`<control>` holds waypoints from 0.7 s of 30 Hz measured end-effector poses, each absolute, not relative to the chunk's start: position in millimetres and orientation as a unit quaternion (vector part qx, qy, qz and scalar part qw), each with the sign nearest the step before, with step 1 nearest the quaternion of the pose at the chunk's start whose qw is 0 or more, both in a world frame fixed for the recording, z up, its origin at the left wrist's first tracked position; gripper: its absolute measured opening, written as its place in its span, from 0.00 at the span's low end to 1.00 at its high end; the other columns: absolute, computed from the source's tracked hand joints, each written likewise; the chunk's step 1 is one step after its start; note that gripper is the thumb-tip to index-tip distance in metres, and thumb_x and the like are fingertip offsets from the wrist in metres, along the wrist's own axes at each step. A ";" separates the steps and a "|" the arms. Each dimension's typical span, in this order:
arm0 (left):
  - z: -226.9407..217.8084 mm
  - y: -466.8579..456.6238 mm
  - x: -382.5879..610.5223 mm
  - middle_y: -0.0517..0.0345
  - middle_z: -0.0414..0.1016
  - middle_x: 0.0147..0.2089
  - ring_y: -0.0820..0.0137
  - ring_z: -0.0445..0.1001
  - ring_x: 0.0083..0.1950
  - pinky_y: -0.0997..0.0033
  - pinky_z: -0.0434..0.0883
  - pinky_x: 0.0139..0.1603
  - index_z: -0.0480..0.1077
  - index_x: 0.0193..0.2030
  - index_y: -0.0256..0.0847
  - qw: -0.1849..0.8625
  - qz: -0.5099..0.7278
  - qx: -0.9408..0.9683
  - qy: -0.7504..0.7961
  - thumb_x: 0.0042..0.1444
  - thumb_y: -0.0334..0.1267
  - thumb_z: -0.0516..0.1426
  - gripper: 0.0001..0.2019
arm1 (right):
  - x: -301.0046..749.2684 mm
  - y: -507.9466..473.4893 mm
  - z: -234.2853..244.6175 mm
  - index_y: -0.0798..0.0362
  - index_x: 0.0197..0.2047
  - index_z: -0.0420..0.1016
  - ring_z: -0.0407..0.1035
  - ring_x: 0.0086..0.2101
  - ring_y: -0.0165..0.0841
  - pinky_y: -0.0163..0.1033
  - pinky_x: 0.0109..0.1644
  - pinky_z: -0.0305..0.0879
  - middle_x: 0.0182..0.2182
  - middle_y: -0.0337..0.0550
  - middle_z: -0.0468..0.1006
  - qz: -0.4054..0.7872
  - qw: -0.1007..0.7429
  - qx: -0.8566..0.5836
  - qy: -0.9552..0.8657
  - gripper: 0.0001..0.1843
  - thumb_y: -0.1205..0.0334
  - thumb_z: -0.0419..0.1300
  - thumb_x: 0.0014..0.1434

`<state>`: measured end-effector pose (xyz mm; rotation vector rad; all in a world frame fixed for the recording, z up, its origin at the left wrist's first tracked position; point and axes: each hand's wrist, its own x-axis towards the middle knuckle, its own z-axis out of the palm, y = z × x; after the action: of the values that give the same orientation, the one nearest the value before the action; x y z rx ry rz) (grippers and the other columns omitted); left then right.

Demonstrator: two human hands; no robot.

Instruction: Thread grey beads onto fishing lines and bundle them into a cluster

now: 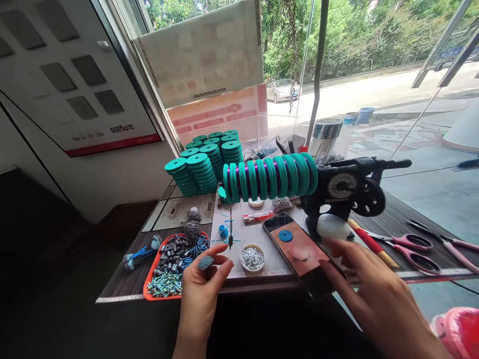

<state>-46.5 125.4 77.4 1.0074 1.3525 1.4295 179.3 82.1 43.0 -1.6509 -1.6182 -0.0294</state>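
My left hand [204, 286] is raised over the near table edge and pinches a small blue beaded bundle [205, 262] between thumb and fingers. It hovers beside an orange tray [150, 279] filled with grey and blue-green small parts. My right hand [368, 279] reaches with spread fingers to the lower end of a smartphone [297, 247] lying on the table, its screen lit. A small white bowl of pale beads [252, 258] sits between the two hands.
A black hand-crank winder [346, 192] carries a row of green spools [269, 177] on its shaft; stacks of green spools [204, 164] stand behind. Pink-handled scissors [409, 252], a red lighter [258, 217], a steel flask [325, 135] and a window lie beyond.
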 end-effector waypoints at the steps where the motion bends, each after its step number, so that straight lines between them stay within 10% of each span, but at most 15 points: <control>1: 75.8 125.0 -47.5 0.62 0.70 0.23 0.81 0.58 0.20 0.80 0.54 0.20 0.78 0.33 0.38 0.436 0.576 0.417 0.552 0.35 0.38 0.68 0.15 | 182.7 87.7 45.9 0.52 0.48 0.67 0.71 0.39 0.45 0.45 0.37 0.65 0.39 0.50 0.75 -0.020 0.354 -0.677 -0.645 0.16 0.54 0.49 0.60; 7: 66.6 123.3 -55.3 0.61 0.71 0.24 0.76 0.63 0.23 0.78 0.58 0.23 0.78 0.33 0.39 0.409 0.562 0.450 0.560 0.38 0.38 0.66 0.13 | 156.1 114.5 56.4 0.63 0.59 0.57 0.68 0.44 0.52 0.51 0.44 0.62 0.44 0.60 0.72 0.031 0.142 -0.742 -0.654 0.33 0.55 0.56 0.55; 21: 63.5 120.4 -56.9 0.61 0.71 0.25 0.74 0.65 0.23 0.76 0.58 0.23 0.78 0.33 0.40 0.412 0.566 0.453 0.552 0.36 0.41 0.67 0.14 | 161.8 109.9 62.9 0.59 0.57 0.59 0.67 0.44 0.47 0.45 0.42 0.62 0.48 0.57 0.67 0.083 0.108 -0.737 -0.662 0.34 0.67 0.59 0.45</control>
<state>-56.9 120.4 63.5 1.1403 1.3895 1.4230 161.8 109.9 62.9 -2.1676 -1.9484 0.2444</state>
